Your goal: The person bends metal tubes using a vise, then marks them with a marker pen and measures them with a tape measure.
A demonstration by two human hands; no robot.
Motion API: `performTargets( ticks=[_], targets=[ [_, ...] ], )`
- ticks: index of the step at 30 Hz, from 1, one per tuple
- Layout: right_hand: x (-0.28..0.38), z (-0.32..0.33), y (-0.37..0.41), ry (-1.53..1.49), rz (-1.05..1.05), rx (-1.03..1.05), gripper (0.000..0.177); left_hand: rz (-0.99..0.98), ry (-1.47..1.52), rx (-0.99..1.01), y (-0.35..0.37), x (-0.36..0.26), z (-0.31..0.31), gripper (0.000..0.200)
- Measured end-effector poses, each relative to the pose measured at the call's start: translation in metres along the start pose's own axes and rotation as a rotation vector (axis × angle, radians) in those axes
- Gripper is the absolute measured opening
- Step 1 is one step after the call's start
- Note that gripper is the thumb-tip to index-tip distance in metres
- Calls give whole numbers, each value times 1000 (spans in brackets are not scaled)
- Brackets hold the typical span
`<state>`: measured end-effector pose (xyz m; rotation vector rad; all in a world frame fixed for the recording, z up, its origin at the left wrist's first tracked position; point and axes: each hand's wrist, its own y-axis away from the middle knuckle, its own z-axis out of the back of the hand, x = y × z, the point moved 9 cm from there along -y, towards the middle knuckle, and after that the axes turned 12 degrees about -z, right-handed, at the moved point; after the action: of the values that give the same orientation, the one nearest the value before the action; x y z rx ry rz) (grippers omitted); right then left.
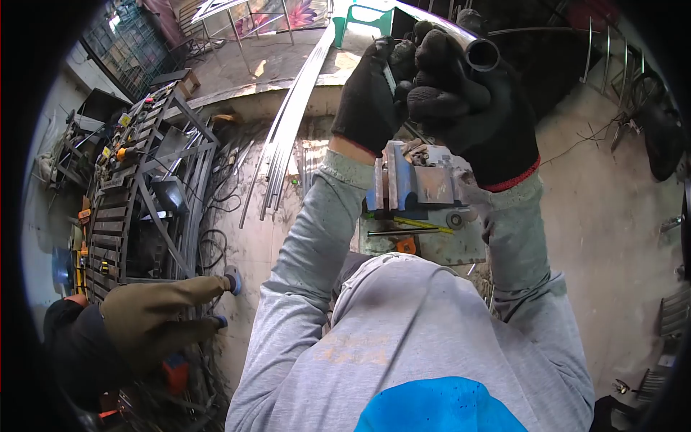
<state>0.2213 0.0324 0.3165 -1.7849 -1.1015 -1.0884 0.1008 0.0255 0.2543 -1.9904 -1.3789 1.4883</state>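
Both hands wear black knit gloves with red cuffs and are raised close together at the top of the head view. My left hand (373,97) is closed around a thin, pale, narrow strip (389,78) whose kind I cannot make out. With curled fingers, my right hand (468,104) is closed against a shiny round metal tube (484,55), its open end facing me. The tube's far part runs up and left behind the fingers. Below the hands is a blue bench vise (404,183) with small debris on top.
Under the vise, a plate (461,248) bears a yellow tool (425,225) and an orange item (406,245). Long metal bars (291,129) lie to the left, near a cluttered metal rack (119,209). A green plastic stool (363,21) stands behind. Brown trousers (155,309) are at lower left.
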Motion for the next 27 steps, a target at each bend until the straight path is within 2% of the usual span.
performTargets(
  ticks=[2, 3, 5, 9, 12, 16, 17, 18, 19, 20, 21, 22, 23, 24, 25, 27],
  targets=[
    [1, -1, -1, -5, -3, -16, 26, -159, -65, 59, -13, -3, -6, 36],
    [1, 0, -2, -5, -1, -28, 27, -32, 249, 66, -17, 8, -11, 35],
    [2, 0, -3, -4, 0, -42, 30, -403, -560, 283, -27, -17, -21, 35],
    [3, 3, -3, 15, 1, -80, 37, -63, 55, 118, -37, 11, -23, 38],
    [-1, 5, -2, -20, -24, -96, 41, 69, 204, 87, -39, 21, -28, 40],
    [-8, -6, -7, -480, -98, 220, 46, 159, 316, 66, -38, 27, -33, 43],
    [-8, -8, -2, -481, -99, 219, 46, 179, 344, 60, -38, 28, -35, 44],
    [8, -3, 10, 284, 117, -30, 44, 196, 368, 55, -38, 29, -36, 45],
    [17, -10, 17, 672, 225, -134, 44, 216, 392, 48, -37, 30, -37, 45],
    [26, -18, 25, 1050, 332, -282, 43, 236, 418, 40, -35, 31, -37, 46],
    [26, -15, 25, 1052, 342, -308, 43, 259, 441, 30, -34, 32, -37, 47],
    [19, -6, 20, 736, 256, -213, 43, 280, 459, 20, -31, 32, -36, 48],
    [6, 0, 12, 239, 115, -44, 43, 301, 478, 13, -30, 33, -36, 49],
    [-5, 1, 8, -128, -11, 62, 43, 318, 496, 4, -28, 34, -36, 50],
    [-9, -1, 7, -279, -70, 135, 43, 340, 518, -4, -28, 36, -38, 50],
    [-10, -2, 4, -332, -81, 226, 42, 384, 547, -27, -22, 40, -36, 52]
  ],
)
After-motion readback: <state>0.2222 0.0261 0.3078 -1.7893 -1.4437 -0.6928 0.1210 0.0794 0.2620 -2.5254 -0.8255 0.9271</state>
